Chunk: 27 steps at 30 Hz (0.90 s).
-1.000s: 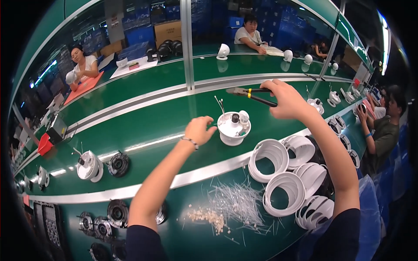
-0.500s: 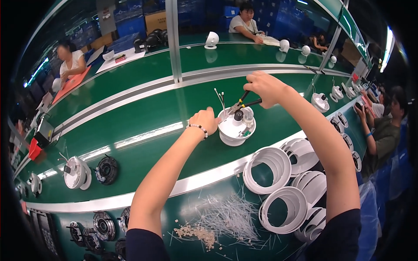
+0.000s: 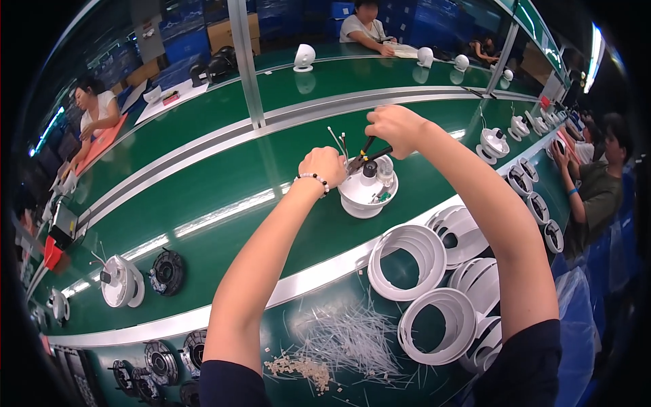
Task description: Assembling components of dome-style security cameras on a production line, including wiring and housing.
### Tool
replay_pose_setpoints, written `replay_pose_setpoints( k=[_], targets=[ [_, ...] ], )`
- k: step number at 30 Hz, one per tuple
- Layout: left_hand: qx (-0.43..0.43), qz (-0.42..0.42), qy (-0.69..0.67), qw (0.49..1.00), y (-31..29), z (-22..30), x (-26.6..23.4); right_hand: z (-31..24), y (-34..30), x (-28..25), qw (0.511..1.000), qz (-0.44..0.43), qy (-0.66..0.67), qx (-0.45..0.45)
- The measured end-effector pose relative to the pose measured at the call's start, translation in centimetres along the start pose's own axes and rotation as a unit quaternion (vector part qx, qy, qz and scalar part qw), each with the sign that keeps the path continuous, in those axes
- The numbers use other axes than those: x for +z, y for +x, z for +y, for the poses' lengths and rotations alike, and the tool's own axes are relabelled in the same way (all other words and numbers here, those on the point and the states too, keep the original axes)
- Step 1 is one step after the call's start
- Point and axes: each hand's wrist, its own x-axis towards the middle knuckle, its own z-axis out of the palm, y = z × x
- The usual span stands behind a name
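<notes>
In front of me a white round device housing [image 3: 363, 205] stands on the green bench, with a black cylinder [image 3: 369, 169], a clear part [image 3: 386, 175] and a small green piece [image 3: 385, 197] on its upper face. Thin wires [image 3: 337, 140] rise from its far left side. My right hand [image 3: 399, 130] grips the black-and-yellow handles of pliers [image 3: 357, 163], their jaws beside the housing's left rim. Right by the jaws, my left hand [image 3: 324, 167], wearing a beaded bracelet, is closed at that rim; its fingertips and anything in them are hidden.
White rings [image 3: 408, 262] lie near right, beside a pile of clear cable ties [image 3: 346, 339] and small beige pieces [image 3: 298, 370]. At left are another white housing [image 3: 121, 281] and black round parts [image 3: 167, 271]. A metal post [image 3: 245, 64] stands beyond; co-workers sit across and right.
My left hand has moved up along the housing's left rim, closer to the wires. The plier jaws now meet it there. The whole view has shifted slightly.
</notes>
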Motion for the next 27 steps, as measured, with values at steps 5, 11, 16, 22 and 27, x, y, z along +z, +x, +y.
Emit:
replay_pose_setpoints(
  k=[5,11,16,22,27],
  targets=[
    [0.006,0.033,-0.029,0.999,-1.4,-0.8,-1.0,0.0,-1.1,-0.8,0.998,-0.029,0.012,0.058],
    [0.173,-0.183,-0.254,0.934,-14.5,0.8,-5.4,1.8,-5.5,-3.3,0.980,0.118,0.059,0.148],
    [0.178,-0.409,-0.079,0.891,-23.3,-4.5,-8.4,-1.6,-2.4,-7.6,0.970,0.221,0.052,0.091],
    [-0.018,0.059,0.321,0.945,-24.2,-18.5,-9.8,-7.4,2.2,-13.7,0.952,0.296,0.055,-0.049],
    [-0.043,0.042,0.215,0.975,-23.9,-19.2,-10.1,-11.5,4.3,-17.9,0.940,0.324,0.057,-0.086]
  ],
)
